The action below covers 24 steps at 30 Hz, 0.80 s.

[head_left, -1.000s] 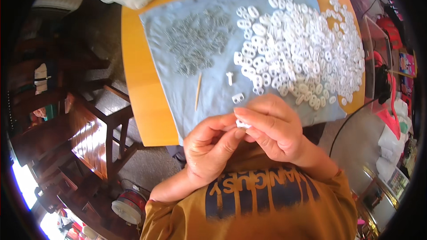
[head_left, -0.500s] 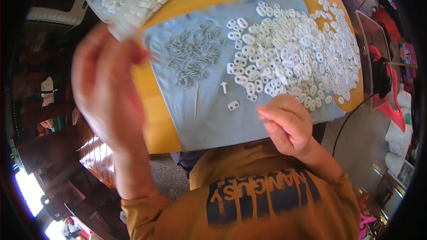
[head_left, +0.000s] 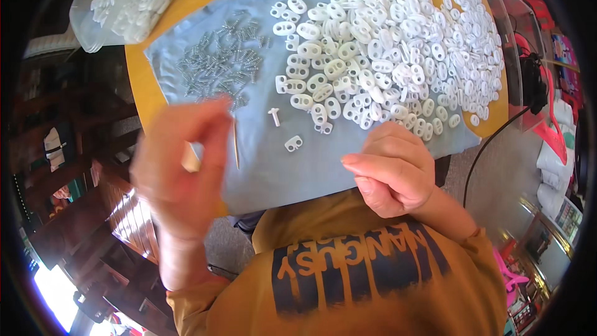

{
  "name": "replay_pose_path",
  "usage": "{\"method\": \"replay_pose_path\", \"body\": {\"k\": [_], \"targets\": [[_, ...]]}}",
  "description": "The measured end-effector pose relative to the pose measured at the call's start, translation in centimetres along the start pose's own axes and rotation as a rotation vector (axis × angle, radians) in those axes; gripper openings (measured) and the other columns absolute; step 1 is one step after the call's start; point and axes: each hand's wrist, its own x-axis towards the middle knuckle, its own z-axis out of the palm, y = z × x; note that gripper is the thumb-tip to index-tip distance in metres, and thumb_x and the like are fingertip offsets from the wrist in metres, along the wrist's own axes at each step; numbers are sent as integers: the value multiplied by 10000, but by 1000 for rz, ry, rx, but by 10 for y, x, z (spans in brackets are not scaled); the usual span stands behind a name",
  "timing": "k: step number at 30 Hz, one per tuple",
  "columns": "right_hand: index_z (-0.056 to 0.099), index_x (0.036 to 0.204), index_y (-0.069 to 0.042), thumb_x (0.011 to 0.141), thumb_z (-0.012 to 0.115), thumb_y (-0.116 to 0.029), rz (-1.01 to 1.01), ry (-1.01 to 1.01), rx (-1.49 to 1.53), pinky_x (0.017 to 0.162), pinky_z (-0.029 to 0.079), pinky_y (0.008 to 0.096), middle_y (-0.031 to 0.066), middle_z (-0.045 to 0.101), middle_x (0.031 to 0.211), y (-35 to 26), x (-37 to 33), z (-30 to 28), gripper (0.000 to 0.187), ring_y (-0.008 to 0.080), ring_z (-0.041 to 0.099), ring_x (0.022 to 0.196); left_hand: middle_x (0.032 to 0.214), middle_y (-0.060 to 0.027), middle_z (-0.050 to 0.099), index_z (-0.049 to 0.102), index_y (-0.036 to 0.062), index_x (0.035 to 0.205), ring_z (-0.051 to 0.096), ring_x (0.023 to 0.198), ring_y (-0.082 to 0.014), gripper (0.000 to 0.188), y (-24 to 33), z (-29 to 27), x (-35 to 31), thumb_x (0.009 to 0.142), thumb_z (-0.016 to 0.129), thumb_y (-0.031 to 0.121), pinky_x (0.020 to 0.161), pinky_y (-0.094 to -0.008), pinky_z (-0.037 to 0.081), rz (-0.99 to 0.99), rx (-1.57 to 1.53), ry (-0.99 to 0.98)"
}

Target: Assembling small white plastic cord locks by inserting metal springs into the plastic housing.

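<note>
My left hand (head_left: pixel 183 168), smeared by motion, reaches over the blue-grey cloth (head_left: pixel 267 180) at the near edge of a pile of small metal springs (head_left: pixel 217 62). Its thumb and forefinger curve toward each other, but whether they hold anything is unclear. My right hand (head_left: pixel 395 171) is closed above the cloth's near right side, thumb against the curled fingers; what they hold, if anything, is hidden. Between the hands lie a thin wooden stick (head_left: pixel 236 143), a small white plunger-like piece (head_left: pixel 274 117) and a white two-holed cord lock (head_left: pixel 293 144).
A large heap of white two-holed oval pieces (head_left: pixel 398 43) covers the cloth's right side and spills onto the yellow table (head_left: pixel 140 81). At the far left stands a clear plastic tub (head_left: pixel 93 31) of small white parts. A black cable (head_left: pixel 482 171) hangs beyond the table's right edge.
My left hand has come down and right from beside the tub to the springs. My right hand stays closed in nearly the same place. The view has shifted, moving the table items left.
</note>
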Motion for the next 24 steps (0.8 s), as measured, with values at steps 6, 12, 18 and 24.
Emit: {"method": "replay_pose_path", "body": {"k": [6,12,18,24], "targets": [[652,948,18,676,618,51,7,-15,35,486,386,271,14,571,641,-1,2,0,276,151,503,500,847,-69,606,664,52,985,563,708,-238,305,15,30,-39,694,684,-38,614,-330,448,-48,-100,-216],[653,947,15,664,623,59,7,-22,-17,487,391,277,10,567,648,-1,0,0,287,149,504,504,881,-49,581,654,84,987,549,708,-228,305,15,45,-49,689,692,32,627,-332,437,-4,110,-221],[655,948,5,649,656,60,21,-58,-127,495,392,281,13,559,650,-1,11,4,304,171,502,517,854,-56,587,653,70,932,561,697,-228,259,19,40,-60,688,699,-3,604,-315,451,46,54,-170],[640,950,-30,679,712,-6,-70,-197,-394,614,426,335,81,565,829,10,70,20,282,243,533,679,823,-33,583,637,66,934,537,635,-195,321,15,47,-82,633,708,-15,571,-303,432,39,-91,1]]}}
